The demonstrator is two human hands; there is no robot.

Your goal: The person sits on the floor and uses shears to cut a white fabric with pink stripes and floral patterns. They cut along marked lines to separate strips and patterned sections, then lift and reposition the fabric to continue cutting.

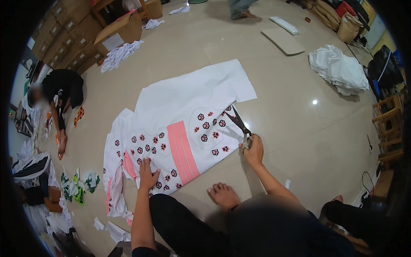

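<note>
Pale glossy floor (pixel 291 115) stretches around me, with cardboard boxes (pixel 64 36) stacked at the far left and a heap of white cloth (pixel 338 70) at the far right. On it lies the white fabric (pixel 184 94) with pink-and-black paw prints and pink bands, spread out in front of me, most of it beyond my hands. My left hand (pixel 147 174) rests open on its near left part, fingers extended, while my right hand (pixel 254 150), just beside its right edge, grips the handles of dark scissors (pixel 239 123), blades parted at that edge.
</note>
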